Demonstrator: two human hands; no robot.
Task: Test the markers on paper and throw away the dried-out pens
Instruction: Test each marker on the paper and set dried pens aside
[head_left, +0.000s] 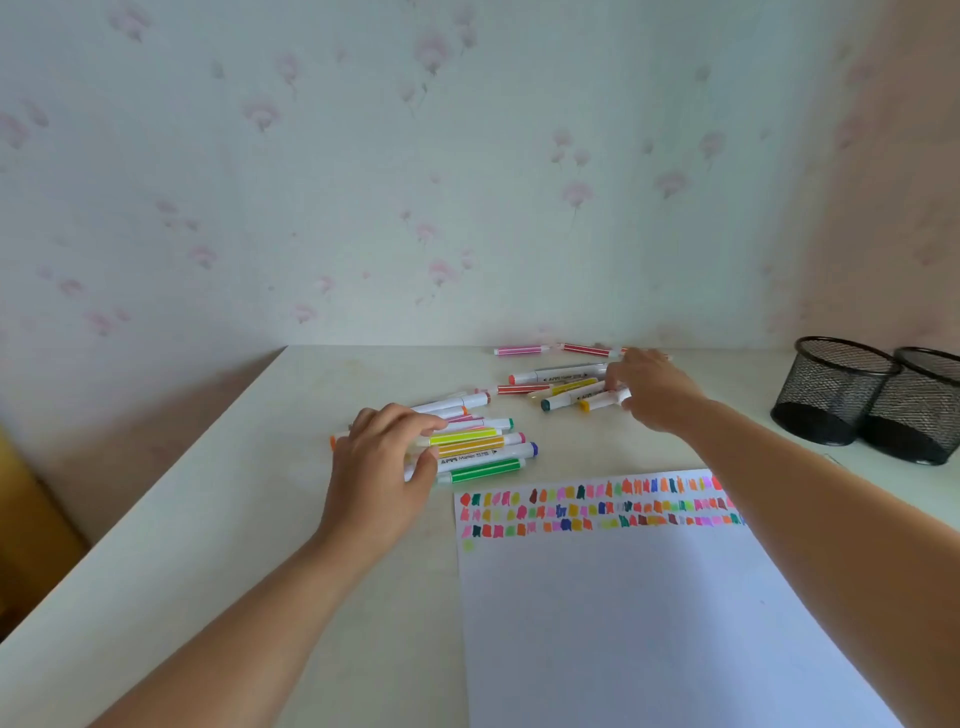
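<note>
A white sheet of paper (649, 623) lies on the desk, with three rows of coloured test strokes (597, 506) along its top and one pale yellow mark below them. A near pile of markers (480, 447) lies left of the paper's top edge. My left hand (382, 470) rests on that pile's left end, fingers curled over the barrels. A second group of markers (563, 387) lies farther back. My right hand (652, 389) reaches into it, its fingers closing on a white marker with a yellow cap (602, 401).
Two black mesh pen cups (831, 389) (919, 410) stand at the right of the desk. Two pink and red markers (550, 349) lie by the floral-papered wall. The desk's left edge (156, 499) drops off beside a yellow object.
</note>
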